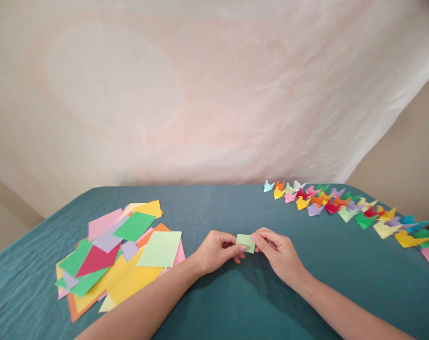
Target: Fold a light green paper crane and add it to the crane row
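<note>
My left hand and right hand meet just above the surface, both pinched on a small folded pale green paper held between their fingertips; at nine o'clock of it lies a loose heap of coloured paper squares; at two o'clock, farther off, stands a row of folded paper cranes; beyond hangs a pale cloth backdrop.

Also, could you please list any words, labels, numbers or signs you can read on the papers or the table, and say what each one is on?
None: no text shows anywhere.
The small folded pale green paper between the left hand and right hand is blank.
The loose coloured paper sheets, folded paper figures and teal tablecloth are plain too.
</note>
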`<state>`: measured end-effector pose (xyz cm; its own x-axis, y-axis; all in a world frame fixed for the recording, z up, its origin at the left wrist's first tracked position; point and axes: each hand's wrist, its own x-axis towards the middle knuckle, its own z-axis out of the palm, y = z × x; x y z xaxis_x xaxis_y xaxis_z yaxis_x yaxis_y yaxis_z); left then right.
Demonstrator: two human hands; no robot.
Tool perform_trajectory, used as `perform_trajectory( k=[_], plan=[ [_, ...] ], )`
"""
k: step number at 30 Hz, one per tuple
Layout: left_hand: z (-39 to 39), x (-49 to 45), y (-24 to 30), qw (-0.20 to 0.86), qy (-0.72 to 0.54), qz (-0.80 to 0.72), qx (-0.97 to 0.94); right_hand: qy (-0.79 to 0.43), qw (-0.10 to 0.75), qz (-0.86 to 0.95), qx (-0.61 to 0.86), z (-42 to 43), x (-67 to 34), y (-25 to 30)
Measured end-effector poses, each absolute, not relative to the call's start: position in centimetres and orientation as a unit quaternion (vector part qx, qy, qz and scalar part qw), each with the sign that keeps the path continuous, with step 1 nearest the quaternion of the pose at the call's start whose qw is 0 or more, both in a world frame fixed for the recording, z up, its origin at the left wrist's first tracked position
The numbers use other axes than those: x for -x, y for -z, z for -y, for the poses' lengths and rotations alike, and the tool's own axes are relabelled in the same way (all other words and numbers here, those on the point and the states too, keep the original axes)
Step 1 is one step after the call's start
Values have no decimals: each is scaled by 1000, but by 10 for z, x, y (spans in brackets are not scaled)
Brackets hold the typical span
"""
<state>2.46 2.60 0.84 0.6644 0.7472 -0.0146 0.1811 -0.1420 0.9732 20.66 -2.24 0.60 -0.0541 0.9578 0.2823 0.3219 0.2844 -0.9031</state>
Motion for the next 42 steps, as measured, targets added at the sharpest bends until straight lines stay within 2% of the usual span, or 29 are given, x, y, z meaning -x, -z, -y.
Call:
perform_trajectory(
  k=[9, 15, 27, 42],
  plan=[
    [-25, -26, -6, 530, -255, -344, -732, -339, 482, 645, 486, 21, -207, -3],
    [-24, -26, -6, 557, -261, -324, -718, -351, 476, 649, 479, 22, -206, -2],
    [-33, -22, 0, 605, -272, -311, -681, -451, 461, 614, 456, 20, -210, -6],
    [-33, -22, -4, 622, -263, -294, -676, -457, 466, 613, 446, 20, -210, -1]
  ],
)
